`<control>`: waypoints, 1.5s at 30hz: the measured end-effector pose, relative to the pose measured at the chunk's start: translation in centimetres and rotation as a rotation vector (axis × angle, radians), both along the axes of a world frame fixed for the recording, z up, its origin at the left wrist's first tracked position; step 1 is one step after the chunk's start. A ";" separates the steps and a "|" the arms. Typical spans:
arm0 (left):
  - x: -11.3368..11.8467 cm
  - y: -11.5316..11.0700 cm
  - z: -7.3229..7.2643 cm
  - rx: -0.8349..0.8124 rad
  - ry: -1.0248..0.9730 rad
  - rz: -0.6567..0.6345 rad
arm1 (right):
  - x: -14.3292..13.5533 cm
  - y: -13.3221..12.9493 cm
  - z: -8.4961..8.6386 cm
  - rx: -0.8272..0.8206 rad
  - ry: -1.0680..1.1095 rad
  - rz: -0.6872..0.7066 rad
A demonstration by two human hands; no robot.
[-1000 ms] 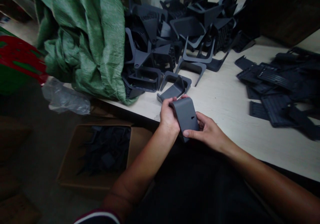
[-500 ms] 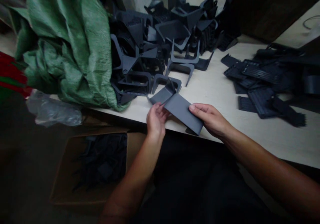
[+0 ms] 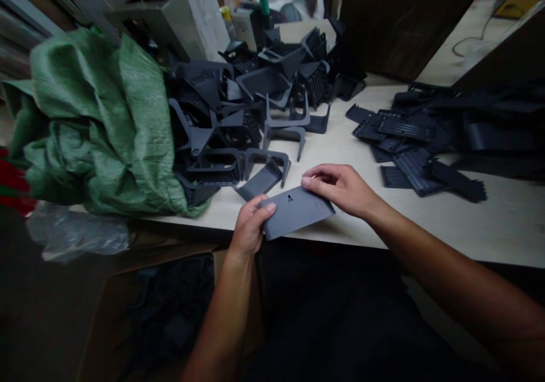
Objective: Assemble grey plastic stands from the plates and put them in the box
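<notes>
A dark grey plastic panel [image 3: 298, 214] with a small cut-out near its upper edge is held over the table's front edge. My left hand [image 3: 250, 223] grips its left end, thumb on top. At the upper right edge, my right hand [image 3: 338, 189] pinches the panel between thumb and curled fingers. Just behind it lies a grey bent plastic part [image 3: 261, 180]. Beyond that spreads a heap of angular grey plastic brackets [image 3: 281, 81]. The panel's underside is hidden.
A pile of flat black ribbed plates [image 3: 409, 138] lies on the pale table [image 3: 340, 138] at right. A green woven sack [image 3: 106, 126] sits at left. Below the edge stands a cardboard box [image 3: 97, 319] of dark parts. A grey machine [image 3: 183, 19] stands behind.
The panel has turned from slanting down rightward to nearly level, its cut-out now showing. My left thumb has come onto its face. My right hand has shifted to its upper edge. The view has shifted.
</notes>
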State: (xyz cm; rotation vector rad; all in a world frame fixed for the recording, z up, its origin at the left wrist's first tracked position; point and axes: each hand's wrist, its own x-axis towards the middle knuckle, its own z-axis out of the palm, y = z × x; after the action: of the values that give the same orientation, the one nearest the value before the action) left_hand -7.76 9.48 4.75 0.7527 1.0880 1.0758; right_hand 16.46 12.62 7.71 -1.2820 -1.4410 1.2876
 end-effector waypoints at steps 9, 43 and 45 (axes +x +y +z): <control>0.7 -2.5 0.9 0.215 0.079 0.095 | 0.2 -2.7 0.2 -0.297 0.336 0.138; 0.3 -5.2 0.3 0.137 -0.312 0.315 | -10.0 -7.9 -2.6 0.014 0.154 0.283; -0.5 -5.4 -0.2 0.126 -0.302 0.328 | -10.8 -7.9 -2.5 -0.004 0.176 0.318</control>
State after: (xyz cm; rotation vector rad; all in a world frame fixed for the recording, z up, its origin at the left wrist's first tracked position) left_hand -8.30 4.10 4.59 0.4966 0.9069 1.4962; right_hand 5.69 4.75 5.20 -0.9386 -1.5564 1.5693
